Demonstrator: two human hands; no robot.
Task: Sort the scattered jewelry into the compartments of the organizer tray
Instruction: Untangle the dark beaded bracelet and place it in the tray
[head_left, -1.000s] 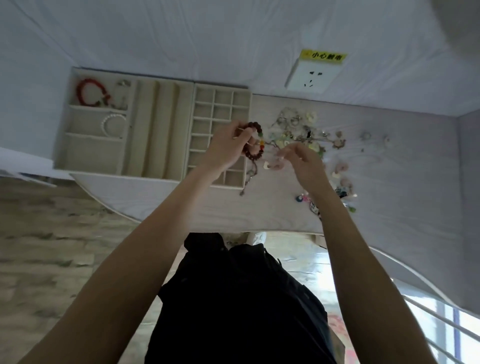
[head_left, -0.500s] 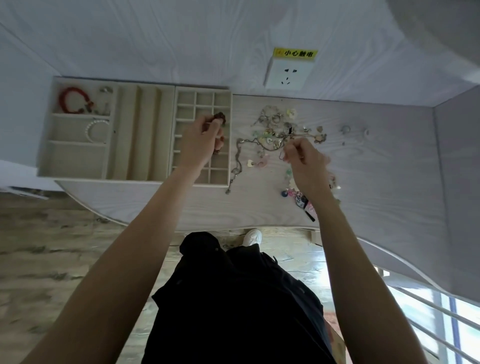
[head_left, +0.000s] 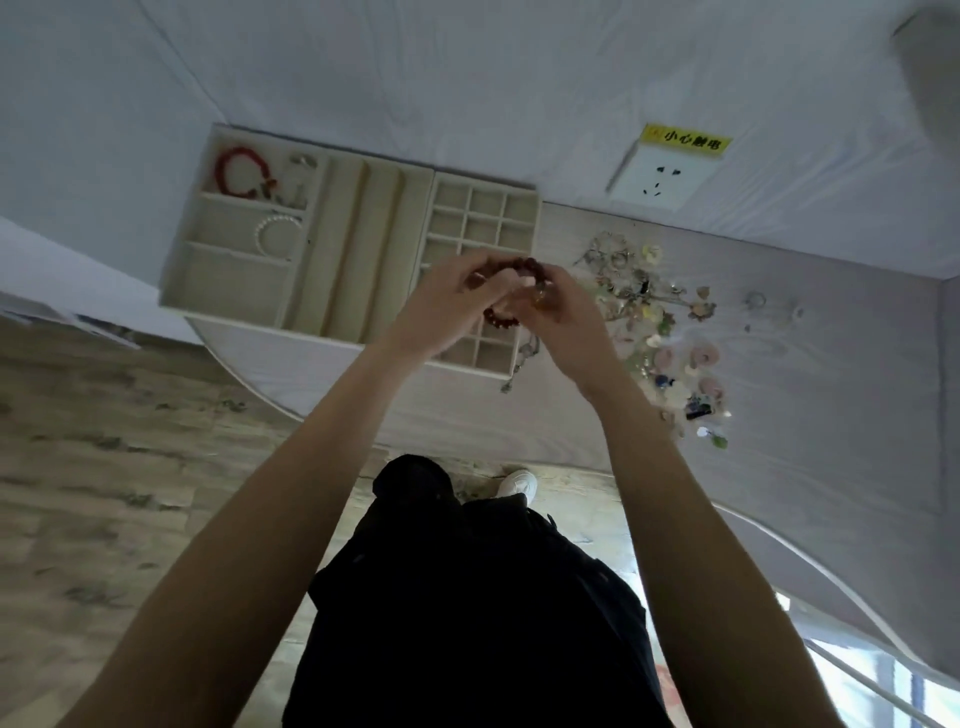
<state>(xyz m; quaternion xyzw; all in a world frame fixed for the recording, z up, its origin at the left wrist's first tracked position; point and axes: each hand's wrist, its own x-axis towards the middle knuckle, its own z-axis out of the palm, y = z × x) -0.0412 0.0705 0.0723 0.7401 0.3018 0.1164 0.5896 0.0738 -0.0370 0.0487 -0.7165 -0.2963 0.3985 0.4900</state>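
Note:
A dark red bead bracelet (head_left: 501, 318) hangs between both hands above the small-grid section of the beige organizer tray (head_left: 363, 244). My left hand (head_left: 447, 306) pinches it from the left. My right hand (head_left: 566, 317) grips it from the right. The tray's far-left compartments hold a red bead bracelet (head_left: 236, 171) and a white pearl bracelet (head_left: 272, 234). A pile of scattered jewelry (head_left: 654, 322) lies on the table to the right of the tray. A chain (head_left: 522, 361) trails over the tray's right edge below my hands.
A white wall socket (head_left: 657, 179) with a yellow label sits behind the jewelry pile. Two small rings (head_left: 756, 300) lie further right on the grey table (head_left: 831, 389). The table's curved front edge runs below the tray; the wooden floor lies beyond it.
My right hand left the jewelry pile and came to the left hand. Both hands now grip the dark red bracelet over the tray's grid section.

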